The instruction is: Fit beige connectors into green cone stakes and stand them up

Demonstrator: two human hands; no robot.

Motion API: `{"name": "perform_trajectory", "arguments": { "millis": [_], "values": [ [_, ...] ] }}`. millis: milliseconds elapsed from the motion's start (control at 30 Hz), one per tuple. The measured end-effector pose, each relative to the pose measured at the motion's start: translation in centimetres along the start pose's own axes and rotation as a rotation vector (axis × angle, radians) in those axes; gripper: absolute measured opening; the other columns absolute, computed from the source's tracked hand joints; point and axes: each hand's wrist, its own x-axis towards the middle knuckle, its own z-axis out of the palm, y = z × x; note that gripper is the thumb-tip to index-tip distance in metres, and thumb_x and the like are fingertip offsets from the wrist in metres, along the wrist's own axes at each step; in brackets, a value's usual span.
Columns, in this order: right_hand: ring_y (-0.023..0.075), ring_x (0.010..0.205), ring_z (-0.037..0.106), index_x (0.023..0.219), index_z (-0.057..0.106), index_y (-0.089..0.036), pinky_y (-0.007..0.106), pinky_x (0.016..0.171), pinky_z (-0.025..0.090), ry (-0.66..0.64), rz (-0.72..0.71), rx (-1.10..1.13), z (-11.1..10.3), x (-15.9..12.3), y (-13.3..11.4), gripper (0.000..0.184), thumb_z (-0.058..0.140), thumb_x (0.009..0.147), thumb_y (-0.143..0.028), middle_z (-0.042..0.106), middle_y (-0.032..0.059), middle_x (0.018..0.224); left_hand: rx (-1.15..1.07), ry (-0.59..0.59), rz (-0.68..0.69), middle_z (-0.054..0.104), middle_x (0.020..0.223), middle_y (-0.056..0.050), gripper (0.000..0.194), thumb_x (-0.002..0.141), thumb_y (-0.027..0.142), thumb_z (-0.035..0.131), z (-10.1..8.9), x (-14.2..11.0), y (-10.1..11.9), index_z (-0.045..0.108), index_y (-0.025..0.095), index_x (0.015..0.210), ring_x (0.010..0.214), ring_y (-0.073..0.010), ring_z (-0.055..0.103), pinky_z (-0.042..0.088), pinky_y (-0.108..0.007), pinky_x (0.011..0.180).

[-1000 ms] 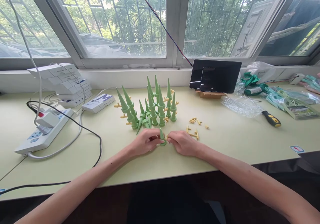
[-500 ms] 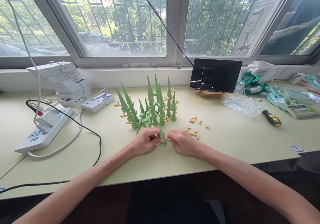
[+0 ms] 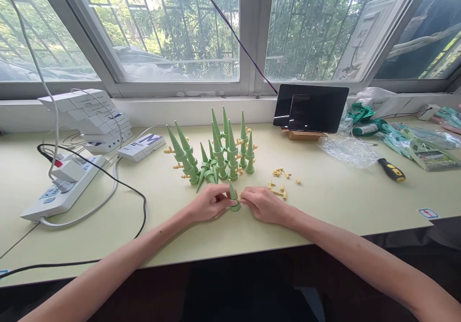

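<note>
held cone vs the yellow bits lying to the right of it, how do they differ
The held cone is green, while the bits are yellow. The cone is larger than any single bit. The cone is held point up in the left hand, whereas the bits lie scattered on the table.

White box (image 3: pixel 141 148) lying flat is showing a big purple M-like mark (image 3: pixel 150 138); smaller print next to it is blurring out. Stacked white boxes (image 3: pixel 86 115) are carrying a line of print, too small to read. Sticker (image 3: pixel 428 214) at right front edge of the desk (image 3: pixel 345 192) is displaying a red sign inside a blue border, wording illegible.
</note>
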Motion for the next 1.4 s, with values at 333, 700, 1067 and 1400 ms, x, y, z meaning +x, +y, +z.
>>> {"name": "perform_trajectory", "arguments": {
  "millis": [333,700,1067,1400],
  "values": [
    [0.0117,0.055,0.034,0.07,0.042,-0.019,0.024,0.054,0.028,0.019,-0.017,-0.023,0.0,0.07,-0.05,0.027,0.041,0.097,-0.017,0.045,-0.0002,0.067,-0.048,-0.007,-0.055,0.042,0.044,0.008,0.018,0.09,0.03,0.06,-0.08,0.05,0.15,0.063,0.013,0.088,0.037,-0.0055,0.041,0.032,-0.017,0.041],
    [0.0117,0.056,0.036,0.07,0.045,-0.018,0.024,0.055,0.028,0.019,-0.008,-0.048,0.07,0.07,-0.02,0.028,0.042,0.098,-0.017,0.047,0.0006,0.067,-0.073,-0.017,-0.085,0.042,0.043,0.008,0.017,0.09,0.029,0.06,-0.17,0.06,0.08,0.059,0.014,0.083,0.037,-0.0052,0.04,0.031,-0.017,0.041],
    [0.0116,0.055,0.036,0.07,0.045,-0.018,0.025,0.055,0.029,0.02,-0.012,-0.056,0.0,0.09,0.01,0.029,0.041,0.099,-0.018,0.046,0.0001,0.067,-0.098,-0.013,-0.072,0.04,0.042,0.008,0.018,0.09,0.031,0.06,-0.09,0.12,0.03,0.062,0.013,0.087,0.036,-0.0052,0.038,0.029,-0.017,0.04],
    [0.0121,0.055,0.036,0.07,0.046,-0.018,0.025,0.055,0.029,0.014,-0.005,-0.058,0.11,0.08,0.1,0.03,0.041,0.099,-0.019,0.047,0.0006,0.068,-0.078,-0.007,-0.062,0.042,0.041,0.008,0.02,0.091,0.031,0.058,-0.17,0.13,0.27,0.064,0.012,0.089,0.036,-0.0055,0.038,0.031,-0.017,0.041]
  ]
}}
